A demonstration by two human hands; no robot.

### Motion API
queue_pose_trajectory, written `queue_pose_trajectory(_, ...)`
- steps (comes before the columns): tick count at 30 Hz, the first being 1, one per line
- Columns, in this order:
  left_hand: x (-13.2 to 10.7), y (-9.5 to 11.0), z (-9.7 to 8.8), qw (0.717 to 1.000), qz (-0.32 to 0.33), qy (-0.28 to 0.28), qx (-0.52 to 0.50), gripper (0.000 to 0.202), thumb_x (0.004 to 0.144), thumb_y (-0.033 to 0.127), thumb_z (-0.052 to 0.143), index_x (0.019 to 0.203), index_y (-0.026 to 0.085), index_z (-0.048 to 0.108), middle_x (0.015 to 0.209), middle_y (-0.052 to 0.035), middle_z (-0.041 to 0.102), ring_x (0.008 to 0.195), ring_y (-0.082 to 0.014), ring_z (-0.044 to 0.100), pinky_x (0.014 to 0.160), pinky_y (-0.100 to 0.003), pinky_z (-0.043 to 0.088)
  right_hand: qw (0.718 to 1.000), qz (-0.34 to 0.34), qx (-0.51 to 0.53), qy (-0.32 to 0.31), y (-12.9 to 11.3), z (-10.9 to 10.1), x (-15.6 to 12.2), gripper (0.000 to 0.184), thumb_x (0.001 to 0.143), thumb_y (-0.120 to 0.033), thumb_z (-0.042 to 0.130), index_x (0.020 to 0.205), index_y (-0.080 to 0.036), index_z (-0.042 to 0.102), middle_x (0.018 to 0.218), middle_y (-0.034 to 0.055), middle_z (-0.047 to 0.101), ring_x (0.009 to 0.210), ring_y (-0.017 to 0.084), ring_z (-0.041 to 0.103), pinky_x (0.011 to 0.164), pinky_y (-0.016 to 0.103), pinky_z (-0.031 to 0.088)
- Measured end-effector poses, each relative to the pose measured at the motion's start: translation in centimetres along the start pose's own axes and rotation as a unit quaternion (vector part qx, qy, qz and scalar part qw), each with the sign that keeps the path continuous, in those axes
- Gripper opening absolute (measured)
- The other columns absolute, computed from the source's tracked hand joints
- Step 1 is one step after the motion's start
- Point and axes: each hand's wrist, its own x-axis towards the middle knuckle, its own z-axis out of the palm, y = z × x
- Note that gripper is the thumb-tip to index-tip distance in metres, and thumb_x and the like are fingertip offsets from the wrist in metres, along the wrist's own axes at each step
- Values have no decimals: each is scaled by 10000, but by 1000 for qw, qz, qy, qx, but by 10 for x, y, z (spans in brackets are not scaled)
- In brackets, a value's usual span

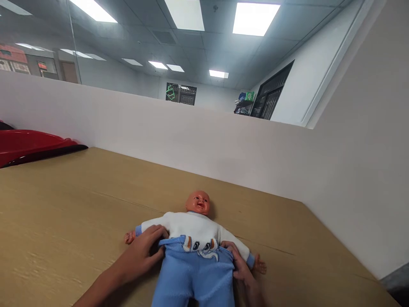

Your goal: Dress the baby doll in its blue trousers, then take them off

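The doll (198,203) is lying mid-near on the worktop (76,213), already wearing its sweater (191,226); trousers (194,270) are reaching its waist, perhaps needing only straightening. From near left and right, the left hand (145,245) and right hand (240,264) are curling beside the trousers; whether either grip is clamping, I cannot tell.

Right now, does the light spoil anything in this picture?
Head view: the ceiling light panels burn out to flat white; head view: soft shadows darken the tan tabletop beside the doll's head and below the left forearm; head view: the doll's head carries small glints, yet its features stay legible.
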Motion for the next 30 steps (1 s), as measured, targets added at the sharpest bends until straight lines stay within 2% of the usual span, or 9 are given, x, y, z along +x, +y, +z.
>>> queue_pose_trajectory(3,0,14,-5,998,46,15,-48,285,1031,479,471,1135,228,557,1133,-84,594,1060,-283,555,975,-379,454,997,-14,-29,-67,-22,-2,1,499,808,-660,657,1063,-243,756,1270,128,641,1278,360,589,1163,448,449)
queue_pose_trajectory(5,1,19,-2,995,58,-7,-84,326,1029,518,507,1209,249,548,1237,-82,560,1176,-287,518,1061,-370,415,991,-4,-92,-100,-43,1,-1,440,897,-573,651,1210,-269,707,1413,110,553,1387,319,501,1233,419,354)
queue_pose_trajectory(7,3,24,1,994,51,-35,-90,370,980,526,632,1228,263,554,1320,-78,533,1260,-298,478,1128,-373,366,982,-3,-150,-115,-64,6,-2,415,894,-528,702,1221,-272,688,1455,107,510,1408,307,468,1255,406,306)
queue_pose_trajectory(11,10,34,2,992,30,-71,-97,398,910,515,734,1158,248,574,1274,-70,558,1211,-297,507,1102,-369,396,971,-61,-186,-138,-88,18,7,193,946,-396,635,1082,-263,667,1282,85,618,1279,274,561,1175,369,384)
queue_pose_trajectory(15,18,35,2,993,-2,-83,-87,348,1005,560,583,1184,261,584,1236,-57,600,1159,-291,539,1068,-360,424,975,-26,-206,-78,-81,31,21,315,943,-296,511,1241,-267,609,1182,77,717,1112,286,661,1021,401,476)
queue_pose_trajectory(20,31,23,10,994,-52,-3,-101,368,1064,579,444,1193,240,505,1139,-55,602,1115,-265,561,1049,-332,411,977,2,-205,-58,-76,42,39,312,972,-400,477,1209,-244,608,1123,81,728,1034,290,660,965,404,462)
queue_pose_trajectory(23,37,16,14,989,-78,14,-127,406,1036,619,463,1146,231,504,1103,-44,580,1101,-258,551,1023,-324,424,981,39,-175,-78,-79,37,46,366,949,-533,540,1126,-224,621,1037,67,719,954,279,651,864,373,460)
queue_pose_trajectory(26,39,10,17,983,-107,0,-149,441,995,652,511,1082,219,519,1033,-27,575,1013,-253,551,933,-331,453,980,78,-148,-105,-77,24,48,412,899,-604,605,964,-200,652,901,43,691,890,261,638,786,339,440)
queue_pose_trajectory(30,39,5,20,987,-97,-36,-126,458,996,655,527,973,198,549,944,-12,560,939,-243,554,882,-338,445,963,107,-235,-83,-69,15,42,435,887,-618,592,794,-197,653,736,10,599,754,230,568,678,325,364)
